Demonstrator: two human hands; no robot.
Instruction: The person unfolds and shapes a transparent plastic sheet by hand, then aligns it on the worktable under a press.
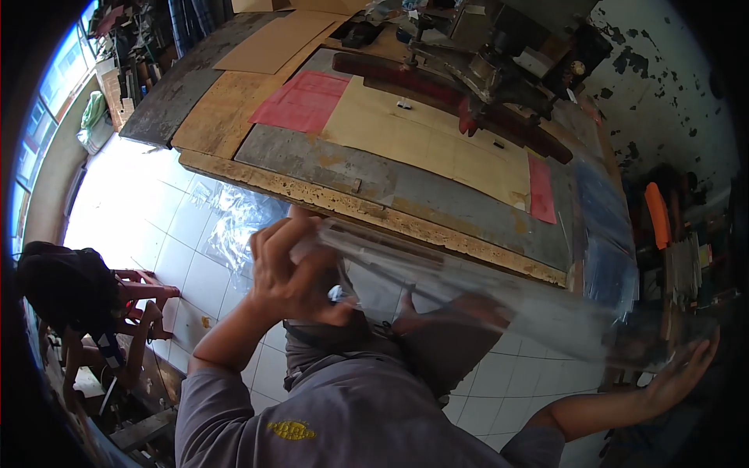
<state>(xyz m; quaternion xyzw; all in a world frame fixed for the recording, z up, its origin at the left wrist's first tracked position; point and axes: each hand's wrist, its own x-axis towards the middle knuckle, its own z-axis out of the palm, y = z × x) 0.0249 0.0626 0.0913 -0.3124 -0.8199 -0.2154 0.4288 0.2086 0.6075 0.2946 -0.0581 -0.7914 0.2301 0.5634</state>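
Note:
A long clear plastic sheet (pixel 507 300) stretches between my two hands, in front of the workbench's near edge; it is blurred and see-through. My left hand (pixel 292 269) has its fingers curled round the sheet's left end. At the far right, my right hand (pixel 683 374) touches the other end, with its fingers stretched out along the edge. Beyond the sheet, the bench (pixel 312 168) bears a cream-coloured sheet (pixel 429 148) with a red piece (pixel 303 101) at its left and another red piece (pixel 541 187) at its right.
A dark red metal bar (pixel 390 74) of a machine hangs over the bench's far side. Cardboard (pixel 273 39) lies at the back left. Clear plastic (pixel 242 226) is below the bench's left edge. A dark bag (pixel 66 288) rests on a red stool (pixel 148 291). Blue-tinted sheets (pixel 608 265) are at right.

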